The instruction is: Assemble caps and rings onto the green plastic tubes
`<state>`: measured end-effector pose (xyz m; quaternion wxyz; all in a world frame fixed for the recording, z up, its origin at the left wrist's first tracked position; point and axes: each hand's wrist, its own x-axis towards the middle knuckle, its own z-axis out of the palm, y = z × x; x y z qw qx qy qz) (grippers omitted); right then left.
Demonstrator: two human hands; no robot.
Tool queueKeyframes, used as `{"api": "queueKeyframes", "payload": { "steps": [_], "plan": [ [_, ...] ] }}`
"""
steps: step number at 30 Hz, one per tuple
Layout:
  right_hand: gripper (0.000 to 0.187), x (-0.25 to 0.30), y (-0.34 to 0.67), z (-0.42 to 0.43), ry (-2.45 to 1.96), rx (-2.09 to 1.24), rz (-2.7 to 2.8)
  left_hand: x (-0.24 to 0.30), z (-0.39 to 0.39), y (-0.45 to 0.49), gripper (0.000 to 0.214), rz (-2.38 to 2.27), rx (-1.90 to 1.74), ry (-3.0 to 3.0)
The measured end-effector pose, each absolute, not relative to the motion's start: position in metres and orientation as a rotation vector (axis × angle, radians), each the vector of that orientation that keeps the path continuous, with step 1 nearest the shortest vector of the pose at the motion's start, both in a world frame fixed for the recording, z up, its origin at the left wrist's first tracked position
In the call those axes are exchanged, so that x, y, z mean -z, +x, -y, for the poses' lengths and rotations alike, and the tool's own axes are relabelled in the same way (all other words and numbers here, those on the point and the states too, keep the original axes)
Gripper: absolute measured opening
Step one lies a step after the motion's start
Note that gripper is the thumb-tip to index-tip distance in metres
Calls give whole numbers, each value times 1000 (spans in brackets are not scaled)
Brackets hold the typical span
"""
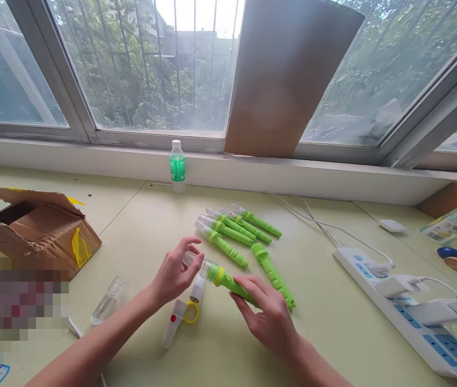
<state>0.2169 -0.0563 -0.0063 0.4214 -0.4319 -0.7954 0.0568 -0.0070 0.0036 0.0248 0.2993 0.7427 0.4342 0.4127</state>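
Observation:
My right hand (266, 309) is wrapped around the ribbed green handle (234, 287) of a flashlight-like tube. My left hand (178, 269) has its thumb and fingers around the clear plastic cap (208, 269) at the other end, beside a yellow ring (219, 276). Several similar green tubes with clear caps (224, 247) lie in a row just beyond. One uncapped green tube (272, 274) shows its threaded end. Below my hands lie a white insert with a red button (174, 322), a yellow ring (191, 313) and another white piece (197, 290).
A loose clear cap (109, 301) lies left of my left forearm. An opened cardboard box (57, 231) stands farther left. A green-labelled bottle (177, 169) is by the window ledge. On the right, a white power strip (406, 312) holds plugs and cables.

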Motion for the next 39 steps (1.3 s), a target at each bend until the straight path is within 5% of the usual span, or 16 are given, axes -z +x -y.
{"api": "queueKeyframes", "payload": {
  "steps": [5,12,19,25,28,35,39],
  "plan": [
    [26,6,216,59,-1152,-329,1958,-27,-6,-7,24,-1172,-961,1896],
    [40,-4,212,63,-1358,-1171,1650,-29,-2,-9,26,-980,-1009,1881],
    [37,-7,212,60,-1365,-979,1664,-27,-3,-7,30,-861,-1066,1736],
    [41,-22,220,56,-1222,-2002,1240,-26,1,-6,27,-789,-1100,1697],
    [37,-23,220,58,-1270,-1807,1399,-27,3,-7,30,-800,-1113,1796],
    [24,0,211,66,-1283,-535,2063,-30,1,-1,25,-1027,-1026,1756],
    [26,4,210,66,-1235,-278,2123,-21,-1,-1,28,-1136,-1011,1827]
  ]
}}
